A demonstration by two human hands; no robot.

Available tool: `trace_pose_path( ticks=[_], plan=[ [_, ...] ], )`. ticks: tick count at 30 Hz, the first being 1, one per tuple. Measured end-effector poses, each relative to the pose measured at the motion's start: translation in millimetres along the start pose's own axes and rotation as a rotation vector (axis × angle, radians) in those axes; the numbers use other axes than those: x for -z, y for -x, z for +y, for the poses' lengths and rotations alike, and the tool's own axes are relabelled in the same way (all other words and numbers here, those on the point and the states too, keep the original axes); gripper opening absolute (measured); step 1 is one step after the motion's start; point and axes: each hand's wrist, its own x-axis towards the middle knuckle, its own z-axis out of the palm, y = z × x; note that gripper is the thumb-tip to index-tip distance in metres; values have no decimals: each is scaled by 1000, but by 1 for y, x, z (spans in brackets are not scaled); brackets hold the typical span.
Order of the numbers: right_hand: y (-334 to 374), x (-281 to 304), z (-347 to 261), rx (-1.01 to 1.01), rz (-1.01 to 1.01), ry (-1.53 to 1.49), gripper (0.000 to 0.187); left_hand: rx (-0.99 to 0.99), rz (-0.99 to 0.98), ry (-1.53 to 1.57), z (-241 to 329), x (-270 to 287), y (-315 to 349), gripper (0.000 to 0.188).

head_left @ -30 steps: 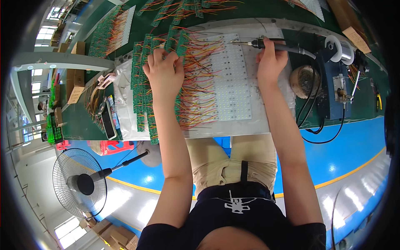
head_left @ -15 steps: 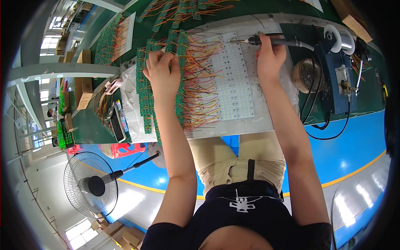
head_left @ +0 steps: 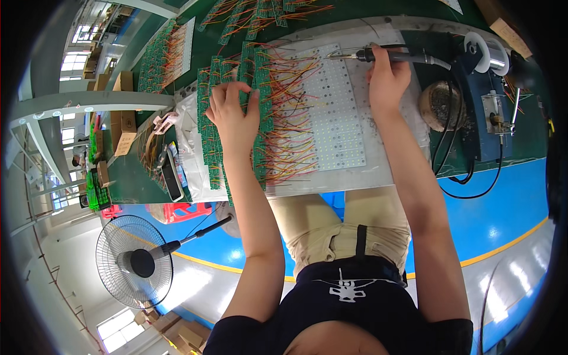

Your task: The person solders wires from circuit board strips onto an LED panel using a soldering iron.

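Observation:
Long green circuit board strips point(head_left: 210, 139) lie side by side, with red, yellow and black wires fanning out to the right. My left hand point(head_left: 235, 121) is over the strips, its fingers bent around one near their upper part and the thumb on the right side. The fingertips are partly hidden. My right hand point(head_left: 389, 83) grips a soldering iron point(head_left: 370, 55) by its dark handle, tip pointing left. Its tip is over the upper edge of a white perforated panel point(head_left: 340, 118), where the wire ends reach; I cannot tell whether it touches.
At the right, a solder wire spool point(head_left: 486, 53) sits on a blue stand point(head_left: 482, 112) beside a round tip-cleaning pot point(head_left: 441, 106). Black cables hang there. More wired boards point(head_left: 260, 18) lie at the back. A phone point(head_left: 171, 180) is at the left; a fan point(head_left: 142, 263) stands below.
The fingers of my left hand have shifted slightly on the strips, the thumb a little farther from the index finger. My right hand keeps the soldering iron in nearly the same place.

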Motion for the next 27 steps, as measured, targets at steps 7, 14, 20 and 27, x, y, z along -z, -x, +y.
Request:
trace_pose_path(
  ticks=[7, 14, 20, 27],
  plan=[
    [-1, 0, -1, -3, 1, 1, 16, -72, -176, -49, 7, 10, 3, 18],
    [0, 1, 0, -5, -3, 20, 18, -161, -157, -45, 10, 10, 3, 21],
    [-1, 2, 1, 14, -15, 0, 18, -176, -183, -56, 10, 9, 3, 19],
    [1, 2, 0, -79, -1, -30, 11, -207, -217, -28, 16, 2, 0, 19]
  ],
)
